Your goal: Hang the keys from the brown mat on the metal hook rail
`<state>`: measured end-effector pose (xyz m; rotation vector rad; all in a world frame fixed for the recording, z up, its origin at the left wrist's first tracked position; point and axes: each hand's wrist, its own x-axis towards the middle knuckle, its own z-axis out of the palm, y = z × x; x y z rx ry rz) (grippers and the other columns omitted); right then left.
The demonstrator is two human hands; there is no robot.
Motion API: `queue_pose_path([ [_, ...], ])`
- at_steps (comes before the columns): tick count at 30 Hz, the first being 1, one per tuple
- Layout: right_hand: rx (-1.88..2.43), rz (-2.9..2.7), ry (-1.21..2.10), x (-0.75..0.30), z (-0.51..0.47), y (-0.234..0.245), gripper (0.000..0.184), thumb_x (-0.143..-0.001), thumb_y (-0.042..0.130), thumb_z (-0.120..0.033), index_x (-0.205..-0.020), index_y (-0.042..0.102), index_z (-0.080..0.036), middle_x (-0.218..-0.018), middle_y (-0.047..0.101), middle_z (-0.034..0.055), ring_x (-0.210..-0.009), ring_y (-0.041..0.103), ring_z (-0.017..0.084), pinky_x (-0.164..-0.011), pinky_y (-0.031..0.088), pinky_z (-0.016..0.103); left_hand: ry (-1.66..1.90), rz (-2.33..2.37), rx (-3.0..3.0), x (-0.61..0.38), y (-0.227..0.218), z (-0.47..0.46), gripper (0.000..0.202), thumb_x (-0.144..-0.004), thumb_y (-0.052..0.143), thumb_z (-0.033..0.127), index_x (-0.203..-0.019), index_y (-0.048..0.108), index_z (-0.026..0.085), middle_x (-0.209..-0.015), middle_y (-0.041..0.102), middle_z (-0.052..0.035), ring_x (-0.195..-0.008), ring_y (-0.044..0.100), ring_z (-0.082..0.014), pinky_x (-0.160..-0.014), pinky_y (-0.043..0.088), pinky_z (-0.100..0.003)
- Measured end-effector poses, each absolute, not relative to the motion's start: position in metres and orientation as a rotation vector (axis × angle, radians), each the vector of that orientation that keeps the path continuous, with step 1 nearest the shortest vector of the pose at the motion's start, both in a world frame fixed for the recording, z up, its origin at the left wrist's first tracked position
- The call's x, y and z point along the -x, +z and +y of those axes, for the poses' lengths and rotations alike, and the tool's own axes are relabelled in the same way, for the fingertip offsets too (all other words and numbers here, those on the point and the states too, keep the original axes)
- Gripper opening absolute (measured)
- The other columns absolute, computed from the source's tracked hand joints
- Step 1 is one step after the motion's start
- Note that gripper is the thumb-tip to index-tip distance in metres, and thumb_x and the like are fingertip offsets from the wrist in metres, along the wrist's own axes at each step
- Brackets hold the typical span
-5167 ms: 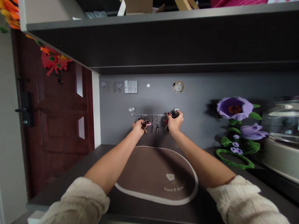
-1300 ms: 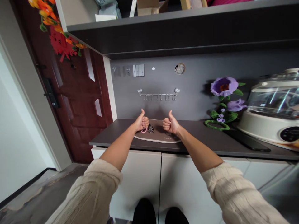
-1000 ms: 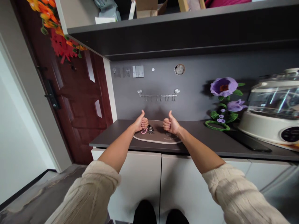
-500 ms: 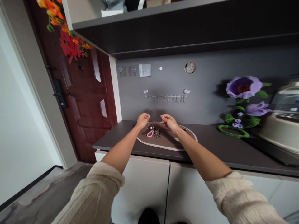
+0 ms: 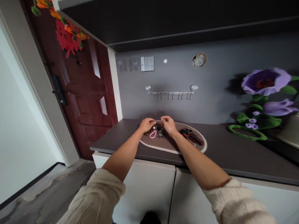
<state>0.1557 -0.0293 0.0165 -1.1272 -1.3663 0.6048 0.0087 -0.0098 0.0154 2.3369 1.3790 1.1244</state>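
Over oval brown mat (image 5: 167, 145), frame centre: curling left hand (image 5: 147, 125) and right hand (image 5: 169, 126) loosely, grip unclear; perhaps tangling silver metal keys (image 5: 160, 134) through crowding looped pink strap (image 5: 151, 137).

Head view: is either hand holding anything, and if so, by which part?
No held thing shows in the left hand or the right hand; both are close to the keys on the mat, but a hidden grip cannot be ruled out.

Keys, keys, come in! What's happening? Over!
Left hand and right hand: near keys, grip unclear. Keys: lying on mat, below rack. In the way: right forearm, covering some mat.
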Motion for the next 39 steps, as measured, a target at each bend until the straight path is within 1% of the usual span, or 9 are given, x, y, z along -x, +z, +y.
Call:
queue_pose_path([
  [5, 1.173, -1.408, 0.568, -0.156, -0.028, 0.012, 0.015, -0.068, 0.046, -0.021, -0.078, 0.055, -0.016, -0.062, 0.054, -0.0021, -0.044, 0.046, 0.007, -0.053, 0.04, 0.023, 0.941, 1.393, -2.489, -0.007, 0.014, -0.009, 0.029, -0.077, 0.045, 0.029, -0.094, 0.065, 0.017, -0.09, 0.066, -0.0062, -0.079, 0.057, -0.0153, -0.072, 0.04, -0.024],
  [9, 1.201, -1.463, 0.514, -0.157, -0.026, 0.007, 0.014, -0.067, 0.046, -0.022, -0.076, 0.056, -0.016, -0.061, 0.055, -0.0016, -0.048, 0.048, 0.009, -0.057, 0.04, 0.024, 0.863, 1.45, -2.563, -0.005, 0.016, -0.012, 0.028, -0.077, 0.043, 0.029, -0.09, 0.066, 0.02, -0.09, 0.066, -0.0052, -0.08, 0.056, -0.0159, -0.072, 0.038, -0.025],
  [13, 1.195, -1.511, 0.453, -0.156, -0.024, 0.004, 0.013, -0.067, 0.046, -0.021, -0.073, 0.057, -0.016, -0.061, 0.057, -0.0007, -0.054, 0.05, 0.01, -0.061, 0.04, 0.024, 0.771, 1.543, -2.639, -0.002, 0.022, -0.018, 0.025, -0.077, 0.044, 0.031, -0.087, 0.066, 0.023, -0.091, 0.066, -0.0042, -0.085, 0.056, -0.0171, -0.076, 0.036, -0.027],
  [17, 1.205, -1.532, 0.474, -0.154, -0.024, 0.005, 0.015, -0.067, 0.046, -0.02, -0.075, 0.057, -0.016, -0.062, 0.058, -0.0005, -0.053, 0.049, 0.01, -0.06, 0.04, 0.024, 0.734, 1.62, -2.667, -0.001, 0.025, -0.022, 0.021, -0.074, 0.047, 0.03, -0.081, 0.066, 0.022, -0.085, 0.066, -0.0046, -0.083, 0.056, -0.0181, -0.078, 0.034, -0.031],
  [22, 1.208, -1.548, 0.45, -0.152, -0.026, 0.007, 0.015, -0.067, 0.045, -0.018, -0.075, 0.057, -0.016, -0.063, 0.059, 0.0002, -0.057, 0.051, 0.01, -0.06, 0.04, 0.023, 0.89, 1.633, -2.511, -0.002, 0.023, -0.019, 0.017, -0.068, 0.052, 0.028, -0.074, 0.065, 0.019, -0.084, 0.065, -0.0046, -0.082, 0.055, -0.0181, -0.074, 0.035, -0.03],
  [28, 1.214, -1.546, 0.461, -0.151, -0.029, 0.009, 0.016, -0.067, 0.045, -0.019, -0.075, 0.058, -0.016, -0.065, 0.059, 0.0004, -0.056, 0.051, 0.01, -0.061, 0.04, 0.023, 1.152, 1.458, -2.047, -0.005, 0.023, -0.013, 0.011, -0.062, 0.056, 0.02, -0.067, 0.065, 0.015, -0.065, 0.062, -0.0024, -0.061, 0.052, -0.0114, -0.062, 0.038, -0.023],
  [31, 1.222, -1.555, 0.45, -0.151, -0.03, 0.01, 0.015, -0.066, 0.045, -0.019, -0.075, 0.058, -0.016, -0.066, 0.06, 0.0006, -0.058, 0.052, 0.01, -0.062, 0.041, 0.023, 1.253, 1.347, -1.811, -0.005, 0.025, -0.014, 0.008, -0.06, 0.058, 0.017, -0.065, 0.064, 0.013, -0.06, 0.061, -0.0017, -0.056, 0.05, -0.0097, -0.059, 0.039, -0.023],
  [35, 1.212, -1.561, 0.462, -0.15, -0.031, 0.011, 0.016, -0.067, 0.045, -0.019, -0.075, 0.058, -0.016, -0.066, 0.06, 0.0006, -0.059, 0.052, 0.01, -0.063, 0.041, 0.023, 1.326, 1.207, -1.566, -0.005, 0.027, -0.017, 0.008, -0.057, 0.061, 0.015, -0.064, 0.063, 0.012, -0.057, 0.06, -0.0015, -0.052, 0.051, -0.0088, -0.059, 0.041, -0.023],
  [39, 1.196, -1.564, 0.476, -0.149, -0.034, 0.013, 0.016, -0.067, 0.045, -0.019, -0.076, 0.058, -0.016, -0.065, 0.059, -0.0002, -0.057, 0.052, 0.009, -0.062, 0.041, 0.022, 1.353, 1.01, -1.372, -0.005, 0.029, -0.018, 0.008, -0.057, 0.061, 0.011, -0.065, 0.063, 0.011, -0.059, 0.062, -0.0025, -0.055, 0.056, -0.0094, -0.065, 0.045, -0.025],
])
